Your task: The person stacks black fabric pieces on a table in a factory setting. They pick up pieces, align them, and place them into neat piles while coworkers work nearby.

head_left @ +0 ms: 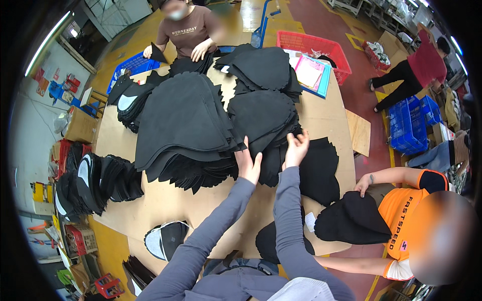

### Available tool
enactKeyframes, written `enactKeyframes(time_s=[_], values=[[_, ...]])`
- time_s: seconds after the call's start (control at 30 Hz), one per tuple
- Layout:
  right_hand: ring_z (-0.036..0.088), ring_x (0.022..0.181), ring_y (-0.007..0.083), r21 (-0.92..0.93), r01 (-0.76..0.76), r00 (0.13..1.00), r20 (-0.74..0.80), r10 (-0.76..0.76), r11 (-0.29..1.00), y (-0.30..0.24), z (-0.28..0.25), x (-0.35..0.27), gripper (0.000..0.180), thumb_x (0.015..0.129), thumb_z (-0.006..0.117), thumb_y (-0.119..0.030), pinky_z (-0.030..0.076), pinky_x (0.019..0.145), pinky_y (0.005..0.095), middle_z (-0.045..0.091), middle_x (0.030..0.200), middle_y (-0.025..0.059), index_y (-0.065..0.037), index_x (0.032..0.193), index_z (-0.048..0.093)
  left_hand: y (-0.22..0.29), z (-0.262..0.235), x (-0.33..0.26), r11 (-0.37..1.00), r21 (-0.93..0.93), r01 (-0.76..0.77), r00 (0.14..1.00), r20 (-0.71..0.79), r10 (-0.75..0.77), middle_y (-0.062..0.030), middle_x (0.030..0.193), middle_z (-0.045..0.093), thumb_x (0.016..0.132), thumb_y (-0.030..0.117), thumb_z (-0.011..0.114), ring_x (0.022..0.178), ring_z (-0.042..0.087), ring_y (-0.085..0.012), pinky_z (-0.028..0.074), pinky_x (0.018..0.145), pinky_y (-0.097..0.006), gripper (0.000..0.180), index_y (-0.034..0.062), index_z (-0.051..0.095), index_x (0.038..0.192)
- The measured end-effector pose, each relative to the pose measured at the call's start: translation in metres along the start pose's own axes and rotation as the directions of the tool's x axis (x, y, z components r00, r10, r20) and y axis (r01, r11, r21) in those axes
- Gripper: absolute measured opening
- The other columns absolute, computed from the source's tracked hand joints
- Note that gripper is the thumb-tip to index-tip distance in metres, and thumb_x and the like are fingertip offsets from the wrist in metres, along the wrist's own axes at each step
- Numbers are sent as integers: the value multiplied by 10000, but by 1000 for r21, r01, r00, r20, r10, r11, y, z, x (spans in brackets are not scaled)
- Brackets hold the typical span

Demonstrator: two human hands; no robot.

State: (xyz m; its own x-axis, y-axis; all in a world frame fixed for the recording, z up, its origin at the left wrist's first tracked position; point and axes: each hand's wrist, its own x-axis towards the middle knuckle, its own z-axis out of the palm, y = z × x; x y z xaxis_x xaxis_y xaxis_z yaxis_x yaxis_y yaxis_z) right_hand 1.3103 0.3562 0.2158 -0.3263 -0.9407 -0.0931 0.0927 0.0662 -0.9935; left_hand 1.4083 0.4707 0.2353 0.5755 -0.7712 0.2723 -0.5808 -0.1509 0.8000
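Observation:
A stack of black cut sheet pieces (263, 113) with notched edges lies before me in the middle of the table. At its front left edge is my left hand (248, 164), thumb apart from the fingers, fingertips against the black sheets. My right hand (296, 149) is at the stack's front right edge, its fingers bent and apart. Neither hand visibly grips a piece. Left of them rises a taller, wider pile of black pieces (181, 115), its lower layers fanned out. More black pieces (320, 170) lie flat beside my right wrist.
Across the brown table (120, 200), a person (193, 27) handles black pieces. At right, a person in orange (409, 220) holds a black piece (351, 218). Bundles with white tops (90, 175) line the left edge. A red basket (321, 42) and papers (309, 72) are far right.

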Motion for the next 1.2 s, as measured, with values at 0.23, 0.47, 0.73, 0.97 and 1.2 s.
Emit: enactKeyframes(time_s=[0.23,0.47,0.73,0.97,1.2], values=[[537,1090,186,125,-345,910,287,299,930,-17,-2,68,583,893,639,-389,401,955,321,592,1189,128,57,1253,530,-26,51,90,992,-99,83,980,-173,-100,-242,1455,338,926,276,541,1349,327,-358,241,1126,-421,591,-3,338,1406],[577,1114,346,-366,-81,944,270,189,927,-28,51,57,803,750,674,-624,432,940,401,614,1173,248,99,1095,625,-138,40,121,859,-243,451,842,-204,-500,-247,1369,455,745,404,740,1259,450,-339,337,1060,-379,871,-77,373,1373],[618,993,213,264,-271,954,203,222,926,-43,-10,-3,443,762,768,-144,467,899,322,647,1115,105,55,1129,617,-35,22,51,958,28,287,947,142,-288,-265,1474,278,692,372,795,1358,291,-362,276,1098,-420,656,-24,534,1145],[555,1128,260,456,-349,936,219,277,818,10,-96,-6,485,772,677,-40,453,980,393,587,1201,104,-6,1236,542,6,5,20,936,-47,348,897,305,-318,-205,1472,297,728,420,751,1344,328,-362,307,1076,-460,646,27,506,1178],[552,1128,309,621,-579,811,375,448,529,71,-132,-41,550,732,664,7,430,1021,441,586,1215,107,-43,1264,536,-3,22,2,960,158,232,898,344,-274,-231,1512,225,713,671,664,1437,142,-340,61,1152,-530,1096,-41,255,1438]])
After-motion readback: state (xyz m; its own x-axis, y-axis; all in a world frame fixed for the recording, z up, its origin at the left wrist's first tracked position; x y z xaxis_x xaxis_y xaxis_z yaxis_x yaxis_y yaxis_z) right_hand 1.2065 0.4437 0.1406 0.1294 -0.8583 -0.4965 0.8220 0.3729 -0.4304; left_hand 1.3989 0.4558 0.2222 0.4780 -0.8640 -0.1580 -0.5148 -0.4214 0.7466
